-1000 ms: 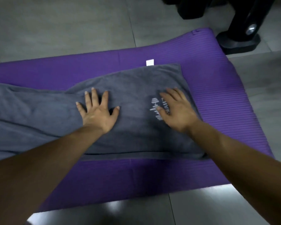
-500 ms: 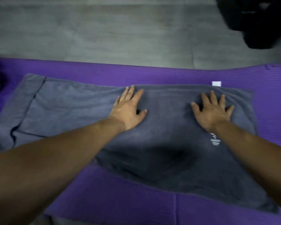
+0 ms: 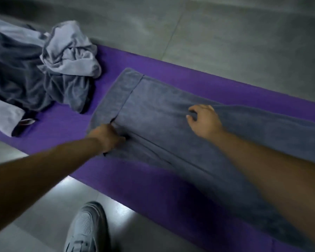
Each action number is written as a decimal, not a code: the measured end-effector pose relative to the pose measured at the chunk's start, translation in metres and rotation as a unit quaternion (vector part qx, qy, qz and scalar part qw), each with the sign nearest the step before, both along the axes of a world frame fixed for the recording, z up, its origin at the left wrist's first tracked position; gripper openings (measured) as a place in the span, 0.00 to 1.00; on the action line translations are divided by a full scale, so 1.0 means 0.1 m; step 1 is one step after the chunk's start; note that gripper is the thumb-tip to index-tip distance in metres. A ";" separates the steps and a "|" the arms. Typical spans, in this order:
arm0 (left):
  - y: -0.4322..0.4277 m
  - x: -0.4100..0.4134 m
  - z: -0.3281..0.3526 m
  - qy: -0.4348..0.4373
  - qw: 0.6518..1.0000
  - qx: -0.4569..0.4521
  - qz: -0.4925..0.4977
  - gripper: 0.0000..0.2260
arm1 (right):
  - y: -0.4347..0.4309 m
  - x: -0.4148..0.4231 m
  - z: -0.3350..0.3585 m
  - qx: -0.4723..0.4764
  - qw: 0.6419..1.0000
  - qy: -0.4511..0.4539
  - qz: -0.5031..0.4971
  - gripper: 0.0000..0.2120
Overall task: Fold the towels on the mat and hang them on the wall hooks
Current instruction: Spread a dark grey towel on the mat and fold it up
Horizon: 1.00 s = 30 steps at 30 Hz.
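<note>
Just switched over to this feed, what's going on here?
A person is working on a grey towel laid out along the purple mat. The left hand grips the towel near its turned-over end, and the right hand pinches up a ridge of cloth further along. A crumpled pile of towels lies unfolded at the mat's far left end. No wall hooks are in view, so nothing is shown hung.

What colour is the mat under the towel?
Purple; the mat shows clearly around the grey towel in the head view.
</note>
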<state>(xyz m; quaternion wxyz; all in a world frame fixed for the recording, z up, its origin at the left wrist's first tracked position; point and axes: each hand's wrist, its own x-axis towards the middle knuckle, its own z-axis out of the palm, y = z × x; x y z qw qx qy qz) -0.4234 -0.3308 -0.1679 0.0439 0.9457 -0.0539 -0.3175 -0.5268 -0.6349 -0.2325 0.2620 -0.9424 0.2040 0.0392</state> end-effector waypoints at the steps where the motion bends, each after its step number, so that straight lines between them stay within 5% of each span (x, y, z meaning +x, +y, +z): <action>1: 0.11 -0.01 -0.09 -0.048 0.998 0.006 0.029 0.25 | 0.06 0.11 0.00 -0.003 1.000 0.007 0.015 0.18; 3: 0.38 -0.01 -0.26 -0.118 0.989 0.000 0.092 0.30 | 0.19 0.34 -0.01 -0.006 0.999 0.013 0.048 0.19; 6: 0.84 0.04 -0.41 -0.103 0.977 -0.012 0.188 0.34 | 0.46 0.77 -0.03 -0.022 0.995 0.002 0.095 0.20; 12: 1.29 0.25 -0.55 -0.023 0.973 -0.120 0.194 0.13 | 0.88 1.76 -0.01 -0.006 0.998 -0.019 0.060 0.20; 19: 1.79 0.35 -0.56 0.064 0.810 -0.308 0.495 0.11 | 1.15 2.70 -0.06 -0.012 0.999 -0.001 0.036 0.23; 26: 1.97 0.29 -0.57 0.138 0.740 -0.410 0.515 0.11 | 1.17 3.14 -0.11 0.033 0.999 0.033 -0.023 0.20; 30: 2.00 0.28 -0.54 0.175 0.739 -0.414 0.502 0.16 | 1.18 3.19 -0.08 0.090 0.995 0.043 -0.006 0.12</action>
